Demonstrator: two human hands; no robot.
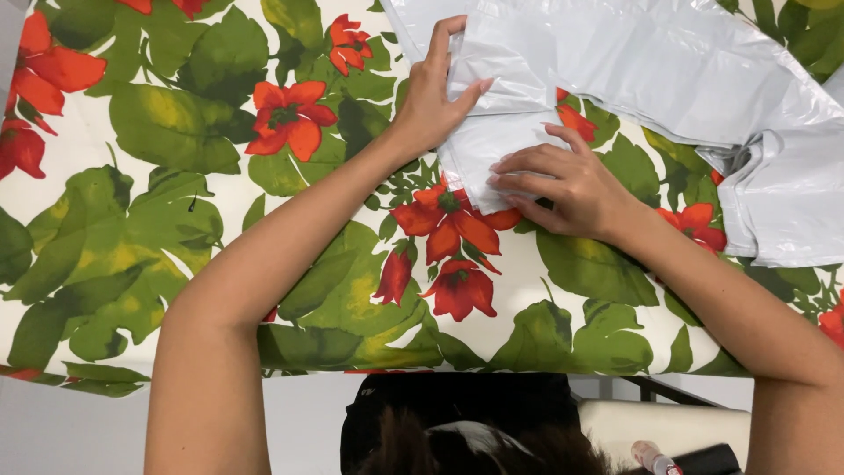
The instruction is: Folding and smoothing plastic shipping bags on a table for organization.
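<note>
The left hand (431, 92) lies flat on the grey bag (633, 62), fingers spread and thumb out along a fold, apparently to pin the slippery plastic down. Just below it, the right hand (567, 185) presses its fingertips, close together, on the bag's folded corner, seemingly keeping the crease from springing open. The bag stretches away right of both hands over the flowered cloth (176, 176).
</note>
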